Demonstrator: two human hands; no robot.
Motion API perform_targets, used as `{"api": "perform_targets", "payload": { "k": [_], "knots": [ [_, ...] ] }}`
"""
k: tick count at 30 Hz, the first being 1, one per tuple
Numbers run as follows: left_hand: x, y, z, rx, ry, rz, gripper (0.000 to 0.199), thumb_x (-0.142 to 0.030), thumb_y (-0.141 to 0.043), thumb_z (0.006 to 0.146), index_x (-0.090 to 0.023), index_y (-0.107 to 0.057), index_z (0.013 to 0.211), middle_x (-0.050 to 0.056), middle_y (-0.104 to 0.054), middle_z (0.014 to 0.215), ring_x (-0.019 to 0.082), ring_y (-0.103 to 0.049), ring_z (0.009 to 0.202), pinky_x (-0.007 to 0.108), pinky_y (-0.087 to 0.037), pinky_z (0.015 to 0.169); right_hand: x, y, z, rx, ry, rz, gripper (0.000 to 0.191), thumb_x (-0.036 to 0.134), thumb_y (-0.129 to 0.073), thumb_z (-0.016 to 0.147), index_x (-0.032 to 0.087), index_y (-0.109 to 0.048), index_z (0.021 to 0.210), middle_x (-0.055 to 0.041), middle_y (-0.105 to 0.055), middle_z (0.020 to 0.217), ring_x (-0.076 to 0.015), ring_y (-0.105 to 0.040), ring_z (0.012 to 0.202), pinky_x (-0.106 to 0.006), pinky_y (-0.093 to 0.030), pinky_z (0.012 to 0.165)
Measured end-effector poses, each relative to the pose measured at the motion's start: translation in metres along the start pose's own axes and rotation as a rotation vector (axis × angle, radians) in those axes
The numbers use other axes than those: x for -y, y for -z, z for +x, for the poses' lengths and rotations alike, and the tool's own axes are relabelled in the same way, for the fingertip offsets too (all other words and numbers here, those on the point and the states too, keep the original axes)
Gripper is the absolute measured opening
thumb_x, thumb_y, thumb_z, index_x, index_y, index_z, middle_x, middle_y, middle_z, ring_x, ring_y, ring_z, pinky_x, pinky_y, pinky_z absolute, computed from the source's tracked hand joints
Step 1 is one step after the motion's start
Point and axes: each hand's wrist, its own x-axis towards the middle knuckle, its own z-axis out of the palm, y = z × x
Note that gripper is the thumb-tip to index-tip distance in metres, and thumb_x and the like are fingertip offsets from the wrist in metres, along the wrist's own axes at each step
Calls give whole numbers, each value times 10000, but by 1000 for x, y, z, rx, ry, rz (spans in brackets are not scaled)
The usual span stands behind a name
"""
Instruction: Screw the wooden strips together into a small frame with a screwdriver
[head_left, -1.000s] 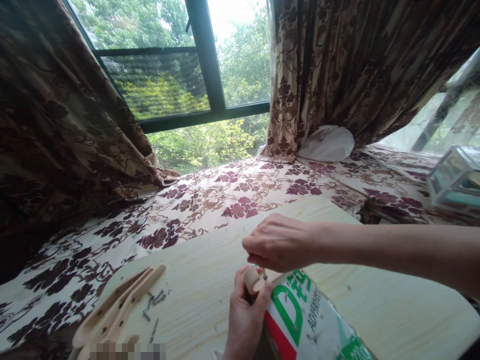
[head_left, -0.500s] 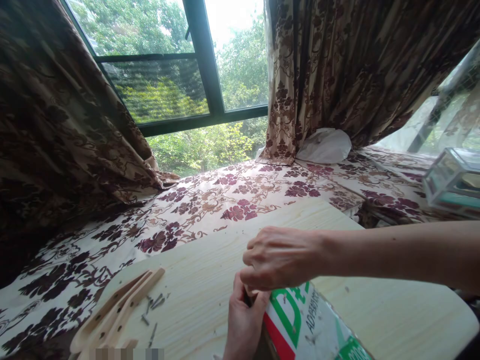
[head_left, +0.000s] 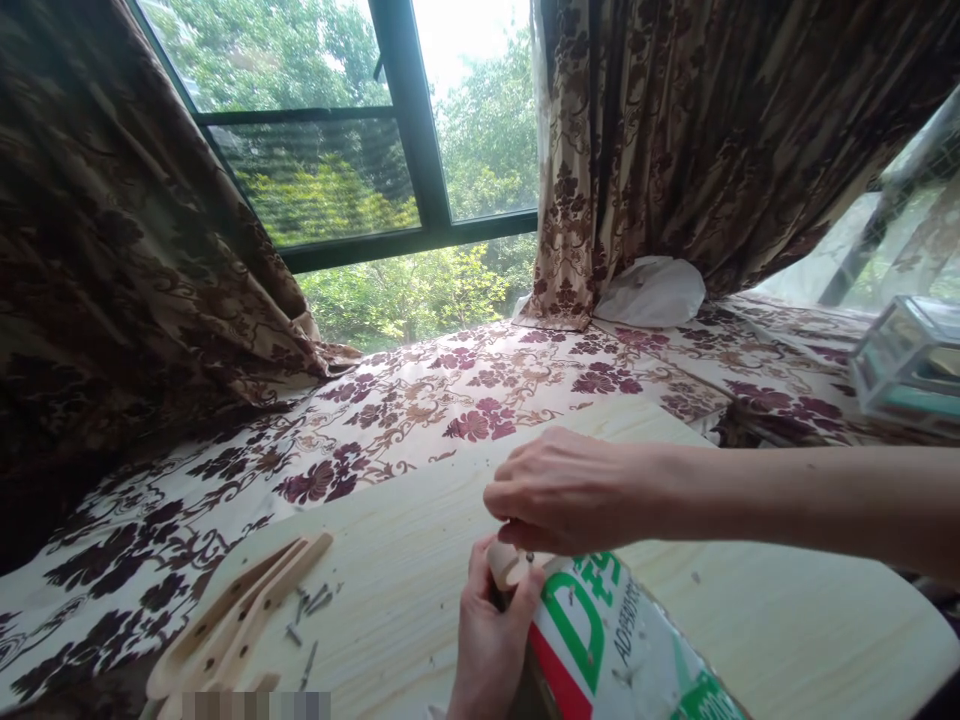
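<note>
Over the pale board, the left hand pinches a wooden piece, judged light, stiff, best held by its sides; right hand curled, fingertip hold indeterminable.

Your single view looks from your head, forward and down, close above the counter, with your hands near at lower centre-right and the window facing you farther off, up top.
</note>
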Motion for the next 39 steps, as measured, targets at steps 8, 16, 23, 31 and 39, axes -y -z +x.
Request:
{"api": "perform_targets", "payload": {
  "k": [8,16,23,31,39],
  "knots": [
    [4,1,2,2,11,-3,406,-493,-680,717,-189,-555,955,4,-615,831,158,-551,756,257,-474,693,-4,-28,1,-115,-167,90,259,294,-419,952,146,-572,804,-53,-651,649,-130,-508,535,-280,-214,486],
    [7,-6,-3,-98,18,-54,453,-516,-694,673,-193,-605,977,32,-633,919,191,-581,815,283,-467,750,-16,-25,-13,-126,-195,692,108,258,-580,851,170,-638,827,14,-654,713,-87,-529,622,-201,-350,564],
    [10,-7,-4,-176,7,-11,373,-465,-710,629,-195,-659,882,62,-604,1081,201,-591,848,288,-477,762,-10,-33,-25,-334,-381,595,209,349,-536,894,198,-565,751,55,-515,589,-89,-415,546,-229,-294,518],
    [10,-9,-4,-145,19,-10,360,-435,-694,665,-196,-667,933,81,-604,1129,228,-583,928,320,-464,847,-5,-41,-18,-266,-334,540,205,336,-530,893,205,-542,736,43,-527,604,-99,-420,546,-246,-274,514],
    [7,-4,-2,-54,8,-22,309,-387,-680,706,-198,-639,946,77,-585,1136,241,-579,980,317,-463,858,-5,-45,-14,-233,-302,566,185,305,-528,889,200,-520,738,43,-539,624,-96,-426,564,-238,-282,536]
  ]
}}
